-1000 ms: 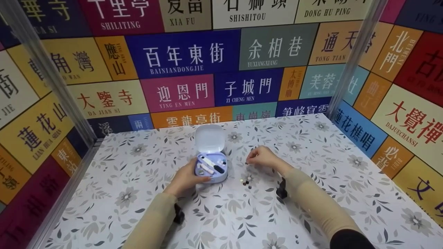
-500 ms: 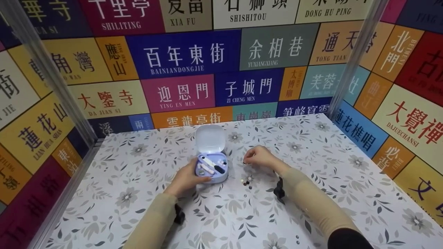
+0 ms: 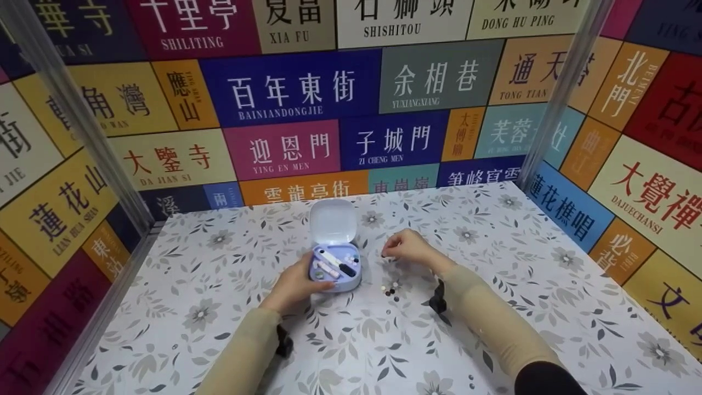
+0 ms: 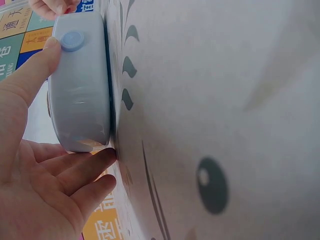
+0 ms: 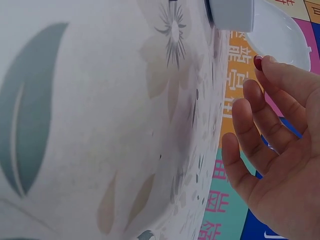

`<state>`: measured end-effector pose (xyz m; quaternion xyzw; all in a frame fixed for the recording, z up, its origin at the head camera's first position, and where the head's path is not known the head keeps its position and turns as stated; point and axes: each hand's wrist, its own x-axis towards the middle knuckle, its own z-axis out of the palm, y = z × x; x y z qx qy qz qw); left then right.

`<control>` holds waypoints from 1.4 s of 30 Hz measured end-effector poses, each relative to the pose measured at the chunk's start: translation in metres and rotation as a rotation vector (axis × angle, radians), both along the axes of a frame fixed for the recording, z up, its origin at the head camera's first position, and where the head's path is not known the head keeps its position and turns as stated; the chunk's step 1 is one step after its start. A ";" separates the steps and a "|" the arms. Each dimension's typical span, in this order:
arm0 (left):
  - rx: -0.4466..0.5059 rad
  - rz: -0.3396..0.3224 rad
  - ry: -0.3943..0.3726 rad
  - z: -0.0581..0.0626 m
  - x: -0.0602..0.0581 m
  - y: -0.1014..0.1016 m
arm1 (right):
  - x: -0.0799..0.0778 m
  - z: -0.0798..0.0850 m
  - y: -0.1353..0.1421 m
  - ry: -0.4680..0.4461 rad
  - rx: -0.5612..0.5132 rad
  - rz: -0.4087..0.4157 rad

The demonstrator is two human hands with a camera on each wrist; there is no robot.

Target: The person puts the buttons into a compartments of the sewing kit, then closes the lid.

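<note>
A small pale-lavender case stands on the table with its white hinged lid raised. Inside lie a white stick-like tool with a black end, a pinkish-white piece and several tiny bits. My left hand grips the case from the left, thumb on the front near a round blue button, fingers round the other side. To the right of the case, my right hand pinches a tiny dark-red round piece between thumb and index finger. Its other fingers are loosely bent.
Several tiny round pieces, dark and pale, lie on the table right of the case. The table has a white floral cover. Walls of coloured name panels rise behind and at both sides.
My right hand has moved slightly left toward the case, still pinching the tiny round piece. The left hand and the case have stayed in place.
</note>
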<state>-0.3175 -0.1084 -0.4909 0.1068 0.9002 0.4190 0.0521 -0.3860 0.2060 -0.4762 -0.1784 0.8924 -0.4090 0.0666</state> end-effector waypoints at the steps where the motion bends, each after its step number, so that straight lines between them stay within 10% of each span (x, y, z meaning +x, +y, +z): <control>1: 0.000 0.002 -0.005 0.000 0.000 0.000 | 0.000 0.000 0.000 -0.003 0.001 0.000; 42: 0.026 0.009 -0.012 0.002 0.002 0.000 | -0.003 0.011 -0.034 -0.026 -0.031 -0.016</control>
